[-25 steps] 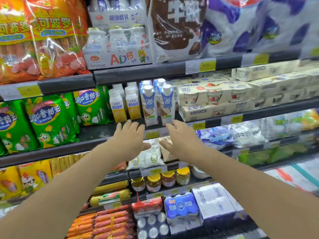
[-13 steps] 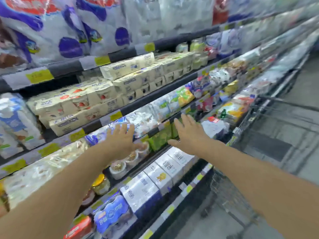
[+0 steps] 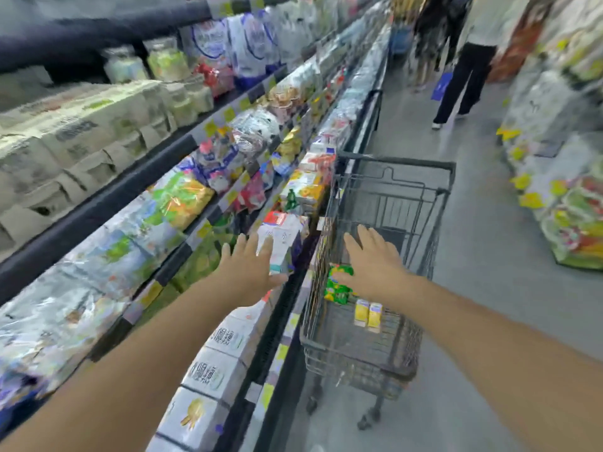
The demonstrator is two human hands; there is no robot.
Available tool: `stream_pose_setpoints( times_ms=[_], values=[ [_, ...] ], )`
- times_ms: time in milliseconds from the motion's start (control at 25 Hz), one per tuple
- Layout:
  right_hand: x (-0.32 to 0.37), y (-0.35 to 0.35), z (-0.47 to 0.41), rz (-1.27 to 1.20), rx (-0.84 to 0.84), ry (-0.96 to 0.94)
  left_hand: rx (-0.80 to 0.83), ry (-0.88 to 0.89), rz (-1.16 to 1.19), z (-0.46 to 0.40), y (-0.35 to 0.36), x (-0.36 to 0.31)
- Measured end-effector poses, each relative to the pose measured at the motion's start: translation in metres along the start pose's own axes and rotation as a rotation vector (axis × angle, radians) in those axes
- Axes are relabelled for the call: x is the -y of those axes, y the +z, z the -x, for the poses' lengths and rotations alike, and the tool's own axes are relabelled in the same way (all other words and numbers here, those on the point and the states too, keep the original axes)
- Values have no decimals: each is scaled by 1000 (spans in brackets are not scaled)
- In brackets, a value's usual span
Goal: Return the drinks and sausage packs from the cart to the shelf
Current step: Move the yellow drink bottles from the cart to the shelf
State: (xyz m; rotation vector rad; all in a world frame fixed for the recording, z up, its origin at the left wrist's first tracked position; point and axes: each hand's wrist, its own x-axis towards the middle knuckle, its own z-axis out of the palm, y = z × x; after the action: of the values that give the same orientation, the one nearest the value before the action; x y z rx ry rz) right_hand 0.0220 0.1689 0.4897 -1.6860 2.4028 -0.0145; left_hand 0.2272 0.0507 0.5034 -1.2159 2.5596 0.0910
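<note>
A dark wire cart (image 3: 421,190) stands in the aisle beside the shelf (image 3: 182,256). A green sausage pack (image 3: 339,285) lies in its basket, with two small yellow drink cartons (image 3: 368,315) next to it. My right hand (image 3: 375,262) hovers over the basket with fingers spread, just above the green pack, holding nothing. My left hand (image 3: 251,272) is stretched out in front of the shelf edge, fingers straight and empty. The view is blurred by motion.
The long shelf on the left carries white boxes (image 3: 212,376), bagged goods and cartons. Two people (image 3: 463,60) stand farther down the aisle. A display of packaged goods (image 3: 574,207) lines the right side, with grey floor between.
My view has swung right from the shelf to the cart. Both hands moved right with it, and my right hand now hangs over the cart's basket.
</note>
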Motion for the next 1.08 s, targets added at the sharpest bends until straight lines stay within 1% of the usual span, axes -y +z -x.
stream_pose_setpoints(
  times_ms=[240, 400, 480, 560, 760, 920, 1080],
  values=[
    [-85, 32, -59, -63, 49, 252, 24, 207, -59, -148, 16, -66],
    [-136, 69, -85, -110, 72, 326, 101, 318, -76, -215, 45, -117],
    [-163, 89, -103, -128, 118, 334, 120, 347, -62, -246, 63, -142],
    [-186, 112, -124, -154, 173, 330, 159, 351, -38, -274, 85, -165],
    [-226, 185, -173, -197, 253, 308, 244, 307, -4, -331, 161, -192],
    [-243, 253, -204, -295, 374, 357, 383, 171, 95, -372, 227, -205],
    [-239, 323, -234, -385, 436, 467, 476, 203, 117, -400, 300, -212]
  ],
)
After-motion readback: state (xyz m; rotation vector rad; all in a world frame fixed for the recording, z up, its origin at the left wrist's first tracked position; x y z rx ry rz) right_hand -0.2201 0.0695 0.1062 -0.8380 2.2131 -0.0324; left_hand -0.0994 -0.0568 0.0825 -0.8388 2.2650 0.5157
